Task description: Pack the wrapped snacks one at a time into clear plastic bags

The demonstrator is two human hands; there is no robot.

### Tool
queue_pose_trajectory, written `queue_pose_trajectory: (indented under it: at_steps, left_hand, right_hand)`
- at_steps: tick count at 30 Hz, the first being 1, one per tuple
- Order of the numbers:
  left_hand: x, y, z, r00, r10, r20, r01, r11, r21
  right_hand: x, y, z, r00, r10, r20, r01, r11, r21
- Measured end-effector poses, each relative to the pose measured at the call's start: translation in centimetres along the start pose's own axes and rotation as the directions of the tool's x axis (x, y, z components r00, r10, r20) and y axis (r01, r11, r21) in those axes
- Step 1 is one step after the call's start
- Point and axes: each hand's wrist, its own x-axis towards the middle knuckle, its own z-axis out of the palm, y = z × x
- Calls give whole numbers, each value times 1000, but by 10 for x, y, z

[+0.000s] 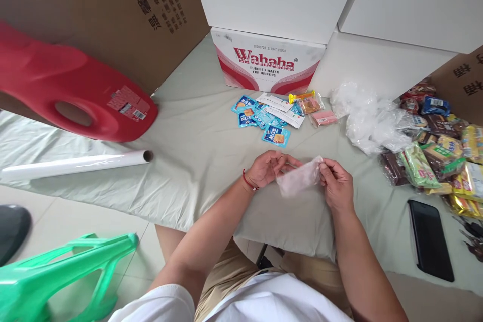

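A pale pinkish, translucent packet [300, 178], a little blurred, is stretched above the cloth in front of me. My right hand [337, 183] pinches its upper right corner between thumb and fingers. At the packet's left end is my left hand [266, 168], wearing a red cord bracelet; its fingers are loosely bent and apart, some reaching along the packet's upper edge. Beyond the hands lie several blue snack sachets [276, 136] with white packets [285, 115] on top. Beside them are a yellow-wrapped stick [302, 96], a clear-wrapped snack [311, 105] and a pink packet [323, 118].
Clear plastic bags [372, 121] lie to the right, by a heap of wrapped snacks [445, 146] and a black phone [431, 239]. A Wahaha carton [269, 63] stands behind. Leftward are a red jug [90, 90], a white roll [79, 164] and a green stool [68, 271].
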Motion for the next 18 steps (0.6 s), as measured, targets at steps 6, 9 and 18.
queue_pose_trajectory:
  at_steps: [6, 9, 18]
  left_hand:
    - [0, -6, 4, 999, -51, -2, 49, 947, 317]
    - [0, -9, 9, 998, -64, -4, 59, 901, 430]
    - [5, -22, 14, 999, -43, -31, 50, 962, 270]
  right_hand:
    - [-6, -6, 7, 979, -163, 122, 187, 957, -220]
    - [-11, -9, 12, 928, -362, 92, 364, 825, -433]
    - [-27, -8, 24, 955, -285, 78, 291, 864, -411]
